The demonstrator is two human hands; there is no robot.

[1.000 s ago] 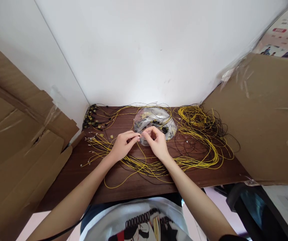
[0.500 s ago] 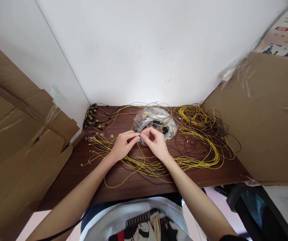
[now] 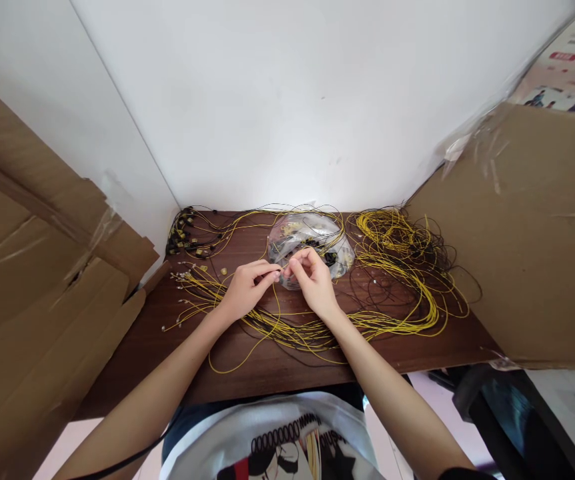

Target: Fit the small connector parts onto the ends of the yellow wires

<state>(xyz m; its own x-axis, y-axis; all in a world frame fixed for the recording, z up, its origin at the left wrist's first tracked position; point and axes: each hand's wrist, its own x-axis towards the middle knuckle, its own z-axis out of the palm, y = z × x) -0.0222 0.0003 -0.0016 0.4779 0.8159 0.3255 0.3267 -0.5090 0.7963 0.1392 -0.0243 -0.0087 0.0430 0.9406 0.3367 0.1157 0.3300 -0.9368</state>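
My left hand point(image 3: 248, 288) is closed in a pinch above the middle of the table. A thin yellow wire point(image 3: 278, 303) hangs from its fingertips and loops down toward the front. A tiny dark end shows at those fingertips, too small to name. Just to the right, my right hand point(image 3: 312, 283) is also pinched, a small gap from the left; what its fingers hold, if anything, is hidden. Behind both hands lies a clear plastic bag point(image 3: 287, 230) of small black and yellow parts. Beneath the forearms runs a bundle of yellow and black wires point(image 3: 312, 337) with pale tips at the left.
Coiled yellow and black wires point(image 3: 392, 230) lie at the back right of the brown table point(image 3: 237, 393). Wired black and yellow pieces point(image 3: 185, 233) are heaped at the back left. Cardboard panels point(image 3: 527, 233) stand at both sides, and a white wall point(image 3: 292, 100) rises behind.
My right hand has drawn slightly up and right, away from the left fingertips. The hanging yellow wire has swung a little left. My left hand stays in place.
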